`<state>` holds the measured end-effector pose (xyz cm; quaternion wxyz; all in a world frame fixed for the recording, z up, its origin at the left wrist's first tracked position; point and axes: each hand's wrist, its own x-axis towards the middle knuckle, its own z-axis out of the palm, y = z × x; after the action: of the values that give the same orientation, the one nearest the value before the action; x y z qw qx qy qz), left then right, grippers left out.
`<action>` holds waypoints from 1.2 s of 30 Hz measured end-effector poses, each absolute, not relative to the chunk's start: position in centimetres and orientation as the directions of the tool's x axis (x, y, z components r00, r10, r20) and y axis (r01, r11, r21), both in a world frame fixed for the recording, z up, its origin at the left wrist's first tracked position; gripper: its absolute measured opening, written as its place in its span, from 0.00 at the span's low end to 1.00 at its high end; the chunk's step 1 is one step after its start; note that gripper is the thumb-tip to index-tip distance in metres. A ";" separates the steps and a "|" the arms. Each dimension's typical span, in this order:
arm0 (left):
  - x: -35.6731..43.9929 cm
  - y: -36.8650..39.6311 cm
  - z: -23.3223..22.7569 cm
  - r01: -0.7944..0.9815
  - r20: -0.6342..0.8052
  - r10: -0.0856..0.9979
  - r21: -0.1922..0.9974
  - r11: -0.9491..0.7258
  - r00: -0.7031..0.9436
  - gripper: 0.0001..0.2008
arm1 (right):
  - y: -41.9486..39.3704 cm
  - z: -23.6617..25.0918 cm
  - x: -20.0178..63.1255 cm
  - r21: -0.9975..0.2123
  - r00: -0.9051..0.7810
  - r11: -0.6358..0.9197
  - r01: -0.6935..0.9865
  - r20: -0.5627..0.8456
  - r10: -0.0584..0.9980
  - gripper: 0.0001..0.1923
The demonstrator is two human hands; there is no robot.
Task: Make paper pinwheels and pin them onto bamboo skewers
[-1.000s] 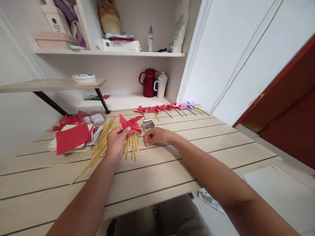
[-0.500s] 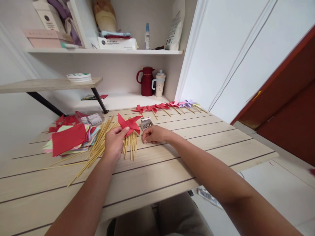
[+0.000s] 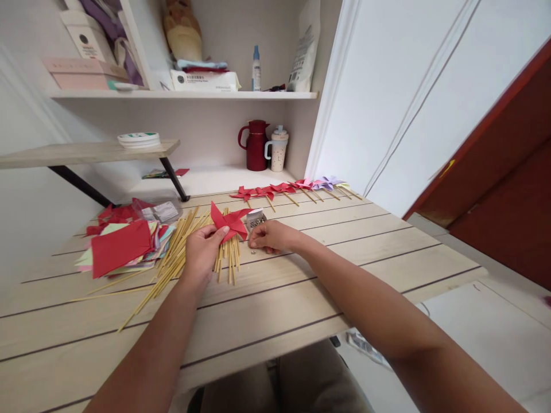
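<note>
Red pinwheel [image 3: 230, 221] in left hand [image 3: 202, 252], seemingly.

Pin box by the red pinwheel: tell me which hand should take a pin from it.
Right, I'd judge. The right hand rests beside the pin box, fingertips nearly touching it and free of any large object. The left hand is busy pinching the red pinwheel above the bamboo sticks.

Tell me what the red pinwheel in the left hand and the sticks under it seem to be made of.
The red pinwheel looks like matte craft paper: thin, sharply creased vanes, no shine. The sticks appear to be bamboo or light wood skewers: pale yellow, thin, straight, dull finish. Which of the two cannot be told from here.
</note>
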<state>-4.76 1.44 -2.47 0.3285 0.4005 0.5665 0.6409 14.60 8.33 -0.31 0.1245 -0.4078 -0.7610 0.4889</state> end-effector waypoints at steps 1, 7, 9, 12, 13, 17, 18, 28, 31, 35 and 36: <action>-4.8 1.4 -2.5 0.036 0.144 0.875 0.989 -0.144 -0.462 0.13 | 8.5 -0.4 14.7 -0.851 -0.636 0.200 0.486 -0.187 0.749 0.03; -4.8 1.5 -2.4 0.034 0.158 0.873 0.986 -0.161 -0.462 0.14 | 9.1 0.0 15.2 -0.894 -0.560 0.245 0.376 -0.008 0.828 0.07; -4.7 1.4 -2.3 0.023 0.148 0.879 0.988 -0.155 -0.452 0.15 | 9.1 0.4 15.2 -0.921 -0.533 0.216 0.324 0.011 0.846 0.09; -4.7 1.3 -2.2 0.013 0.143 0.884 0.988 -0.153 -0.445 0.14 | 9.0 0.6 15.2 -0.946 -0.525 0.191 0.262 0.027 0.851 0.09; -4.7 1.3 -2.2 0.011 0.143 0.885 0.988 -0.154 -0.443 0.14 | 9.0 0.6 15.2 -0.950 -0.516 0.187 0.251 0.032 0.856 0.09; -4.7 1.3 -2.3 -0.001 0.145 0.892 0.987 -0.161 -0.429 0.15 | 8.9 0.5 15.0 -0.968 -0.459 0.209 0.140 0.124 0.880 0.13; -4.7 1.3 -2.3 -0.006 0.148 0.892 0.986 -0.166 -0.427 0.15 | 8.8 0.5 15.0 -0.972 -0.452 0.216 0.096 0.151 0.879 0.15; -4.4 1.2 -2.3 -0.028 0.164 0.912 0.982 -0.188 -0.376 0.17 | 8.0 0.1 13.7 -0.992 -0.566 0.113 -0.060 0.126 0.815 0.27; -4.4 1.2 -2.5 -0.012 0.169 0.926 0.983 -0.183 -0.339 0.17 | 8.0 0.0 13.5 -0.988 -0.613 0.119 -0.101 0.157 0.774 0.17; -4.4 1.3 -2.7 -0.003 0.175 0.927 0.983 -0.186 -0.331 0.15 | 8.0 -0.2 13.2 -0.981 -0.568 0.151 -0.122 0.194 0.799 0.15; -4.3 1.3 -2.7 -0.003 0.176 0.929 0.982 -0.187 -0.327 0.15 | 8.0 -0.3 13.1 -0.981 -0.554 0.154 -0.121 0.195 0.809 0.15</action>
<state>-4.31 1.28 -2.73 0.3707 0.4462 0.5188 0.6280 13.10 8.04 -0.30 0.3912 -0.2641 -0.6510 0.5945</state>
